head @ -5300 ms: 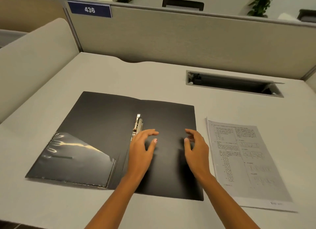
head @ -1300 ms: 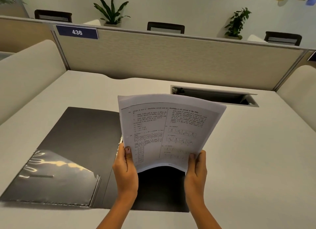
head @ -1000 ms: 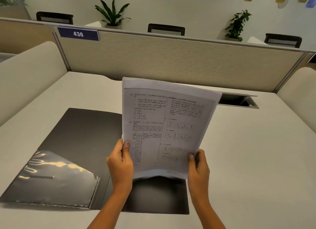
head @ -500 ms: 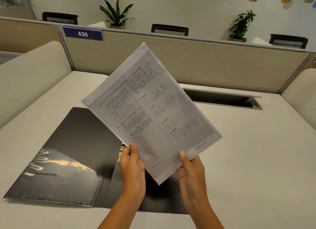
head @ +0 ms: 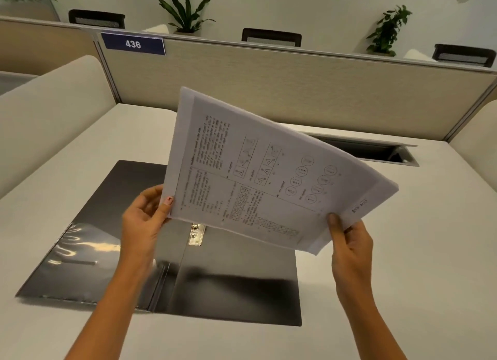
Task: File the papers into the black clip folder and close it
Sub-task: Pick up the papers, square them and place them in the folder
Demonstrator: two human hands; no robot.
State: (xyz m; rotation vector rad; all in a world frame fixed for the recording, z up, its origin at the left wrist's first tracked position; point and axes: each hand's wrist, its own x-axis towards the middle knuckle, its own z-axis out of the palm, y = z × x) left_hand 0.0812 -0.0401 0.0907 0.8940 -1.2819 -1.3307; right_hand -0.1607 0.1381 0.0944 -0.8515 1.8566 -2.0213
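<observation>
Both hands hold the papers (head: 258, 176) up in the air, over the open black clip folder (head: 231, 279) on the desk (head: 403, 292). The left hand (head: 144, 222) pinches one corner. The right hand (head: 349, 244) grips the other; its fingers are hidden, probably behind the papers.

The hands have lifted the papers (head: 258, 176) off the desk and turned them sideways.

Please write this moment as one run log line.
papers: held in air, turned sideways | left hand + right hand: gripping | folder: open on desk | filed: no
</observation>
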